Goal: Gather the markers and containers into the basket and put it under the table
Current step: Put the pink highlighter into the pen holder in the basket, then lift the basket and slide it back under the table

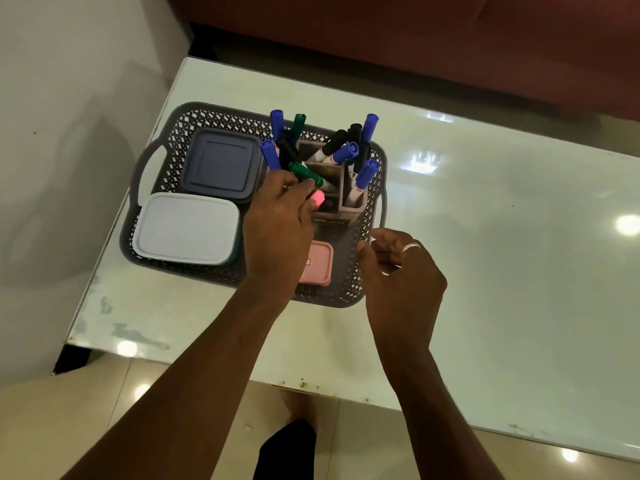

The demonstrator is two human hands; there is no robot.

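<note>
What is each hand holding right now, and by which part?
The left hand pinches a green marker near its capped end; a pink-capped marker sits by its fingers, hold unclear. The right hand holds nothing.

Open and bare across the surface [519, 271] right of the basket [214, 121]. Filled on the basket's left half by a grey-lidded box [221, 164] and a white-lidded box [187, 228], just beside each other. Crowded at the far right corner by markers [367, 173] bristling upward from a holder [353, 202]. Narrowed at the near right by a pink box [320, 261]. Crossed from above by the left hand [277, 230], pinching a green marker [306, 174]; flanked at the right rim by the right hand [405, 275]. Hemmed on the left by a wall [69, 133].
</note>
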